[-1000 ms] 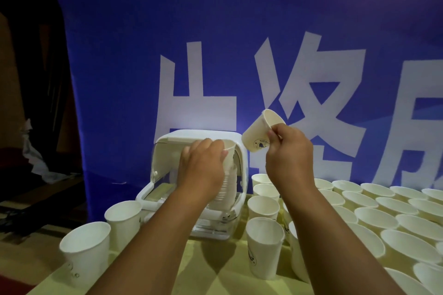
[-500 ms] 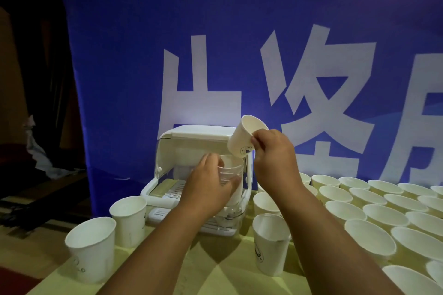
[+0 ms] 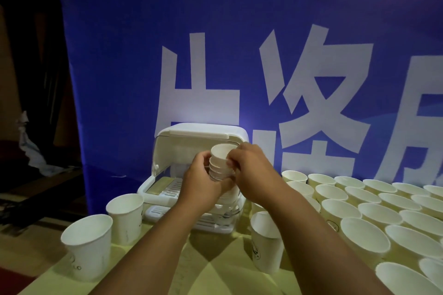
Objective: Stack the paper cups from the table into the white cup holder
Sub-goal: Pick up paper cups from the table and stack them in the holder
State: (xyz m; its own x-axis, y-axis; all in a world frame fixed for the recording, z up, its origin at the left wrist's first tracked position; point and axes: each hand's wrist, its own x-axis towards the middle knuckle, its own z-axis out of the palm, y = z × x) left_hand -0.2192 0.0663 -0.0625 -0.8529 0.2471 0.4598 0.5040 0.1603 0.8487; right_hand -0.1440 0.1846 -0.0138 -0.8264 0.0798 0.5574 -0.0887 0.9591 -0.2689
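A stack of paper cups [image 3: 218, 167] stands upright between both hands, in front of the open white cup holder [image 3: 199, 132]. The left hand [image 3: 203, 183] curls around its lower part, and the right hand [image 3: 254, 170] pinches the top cup. Right of the grip, loose cups [image 3: 364, 235] crowd the table [image 3: 211, 268]. Two more cups [image 3: 125, 215] stand to its left.

Cup stack [image 3: 219, 163] before holder [image 3: 199, 132]; loose cups [image 3: 380, 214] left, right

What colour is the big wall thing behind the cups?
The banner is blue with large white characters, seen in the head view.
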